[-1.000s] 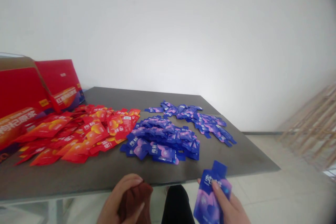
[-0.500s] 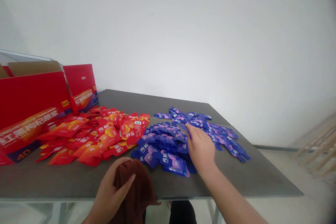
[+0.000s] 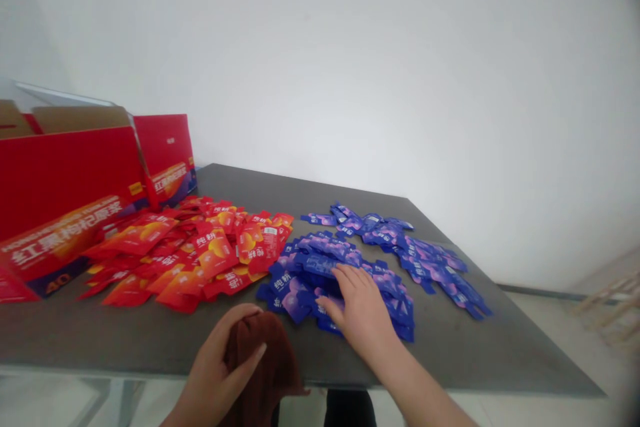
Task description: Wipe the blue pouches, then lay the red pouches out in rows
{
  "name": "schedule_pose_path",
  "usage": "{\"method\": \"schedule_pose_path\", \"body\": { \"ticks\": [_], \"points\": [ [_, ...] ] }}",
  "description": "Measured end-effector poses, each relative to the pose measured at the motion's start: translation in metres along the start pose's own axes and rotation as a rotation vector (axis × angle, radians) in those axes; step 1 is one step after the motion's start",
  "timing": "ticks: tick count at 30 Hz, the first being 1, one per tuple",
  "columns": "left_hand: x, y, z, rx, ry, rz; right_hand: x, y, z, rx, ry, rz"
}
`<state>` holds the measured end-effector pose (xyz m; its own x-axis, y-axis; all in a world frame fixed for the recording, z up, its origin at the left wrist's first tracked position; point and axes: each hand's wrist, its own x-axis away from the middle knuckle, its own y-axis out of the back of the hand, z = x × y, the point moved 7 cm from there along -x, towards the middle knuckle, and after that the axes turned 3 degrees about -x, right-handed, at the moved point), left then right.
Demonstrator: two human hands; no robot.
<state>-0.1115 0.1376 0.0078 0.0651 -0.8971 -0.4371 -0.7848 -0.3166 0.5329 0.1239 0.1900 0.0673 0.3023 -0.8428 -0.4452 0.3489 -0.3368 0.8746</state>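
Note:
A brown cloth [image 3: 265, 353] is bunched in my left hand [image 3: 220, 353] at the near table edge, its lower part hanging past the edge. My right hand [image 3: 361, 307] lies over the near heap of blue-purple pouches [image 3: 295, 297], thumb apart from the fingers. Its fingertips are at the pouches on top, and I see nothing gripped in it. Behind and to the right, more blue pouches [image 3: 435, 263] lie in a loose curved band. Left of the heap is a pile of red-orange pouches [image 3: 215, 250].
Red printed cartons stand on the left, one large open-topped carton [image 3: 65, 180] and another red carton [image 3: 167, 153] behind it. The grey table [image 3: 480, 353] runs up to a white wall [image 3: 325, 67]. Wooden slats [image 3: 613, 297] show beyond its right edge.
My right hand has come left and nearer from the back right of the blue heap, uncovering pouches there; the blue piece at its fingers no longer shows. My left hand keeps the cloth.

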Motion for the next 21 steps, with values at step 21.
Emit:
{"method": "schedule_pose_path", "body": {
  "ticks": [21],
  "points": [
    [-0.008, 0.001, 0.016, 0.027, 0.188, -0.017, 0.100, 0.030, -0.350, 0.237, -0.646, 0.094]
  ]
}}
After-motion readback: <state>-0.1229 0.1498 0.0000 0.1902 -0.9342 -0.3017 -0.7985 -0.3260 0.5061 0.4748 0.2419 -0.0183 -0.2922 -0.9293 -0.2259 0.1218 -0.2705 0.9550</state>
